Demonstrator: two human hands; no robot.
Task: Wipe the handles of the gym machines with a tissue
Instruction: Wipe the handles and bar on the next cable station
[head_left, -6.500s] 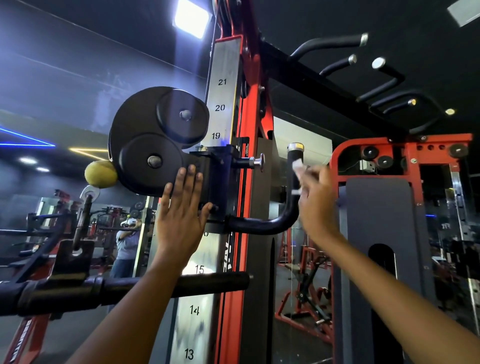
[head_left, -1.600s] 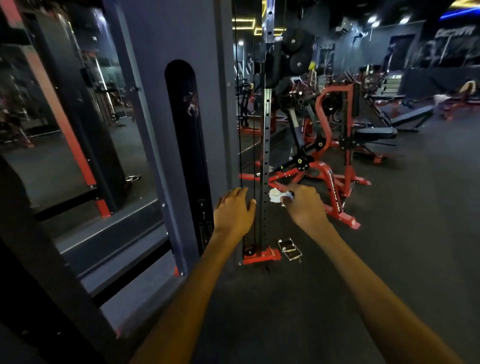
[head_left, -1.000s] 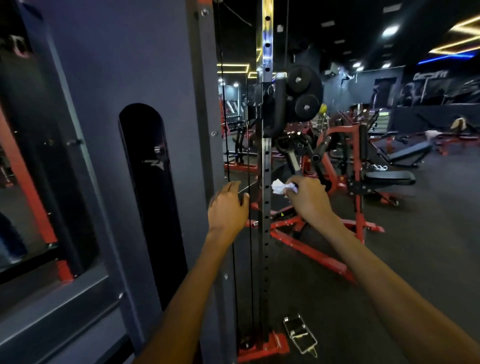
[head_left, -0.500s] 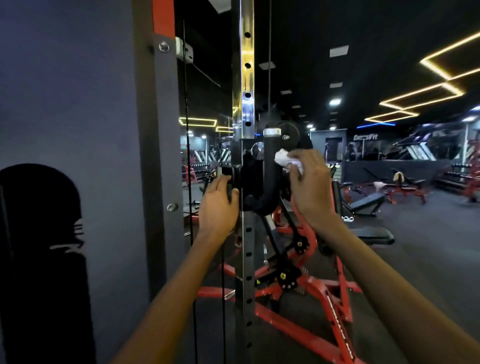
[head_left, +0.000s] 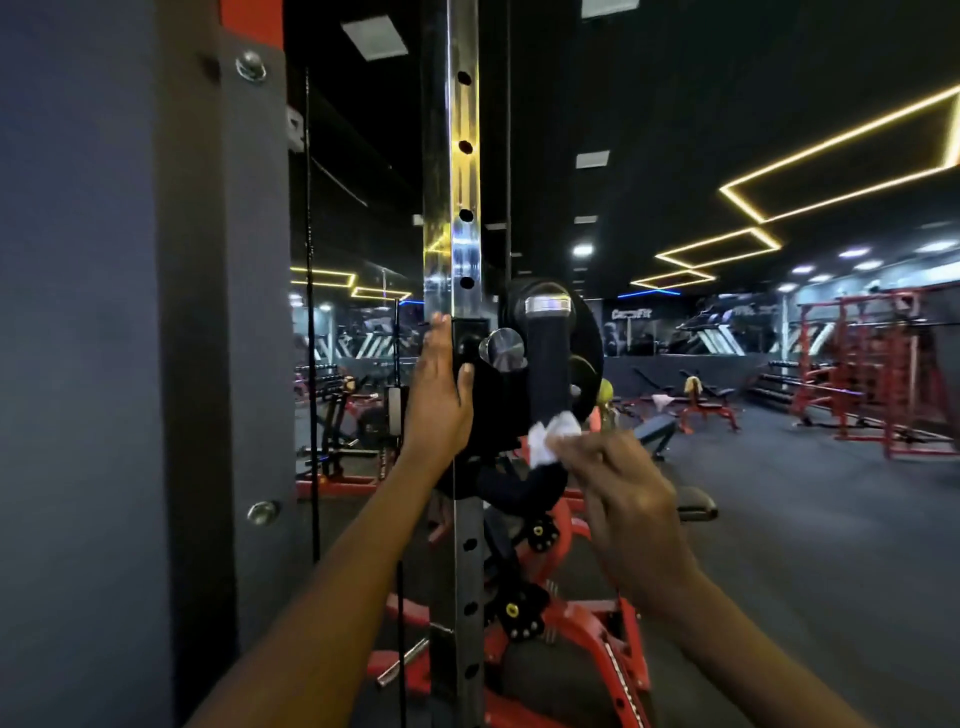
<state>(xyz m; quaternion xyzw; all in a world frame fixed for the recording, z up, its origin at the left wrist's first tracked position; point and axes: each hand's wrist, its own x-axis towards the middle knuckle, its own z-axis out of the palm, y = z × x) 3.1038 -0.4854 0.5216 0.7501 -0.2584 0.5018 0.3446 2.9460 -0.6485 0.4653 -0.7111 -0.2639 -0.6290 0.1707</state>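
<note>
Head view, cable machine carriage. Right hand (head_left: 626, 499) pinches a crumpled white tissue (head_left: 551, 435) against the lower part of the black padded handle (head_left: 545, 366), whose long axis runs nearly vertical, from its chrome end cap down to a curved bend below the tissue. Left hand (head_left: 439, 395), fingers straight, presses flat on the black carriage (head_left: 475, 364) at the perforated steel upright (head_left: 453, 171). The unwiped length probably lies above the right hand, the nearer one.

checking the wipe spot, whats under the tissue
The tissue lies against the lower part of the black handle, pinched by the right hand. The strip of handle beneath it is covered.
</note>
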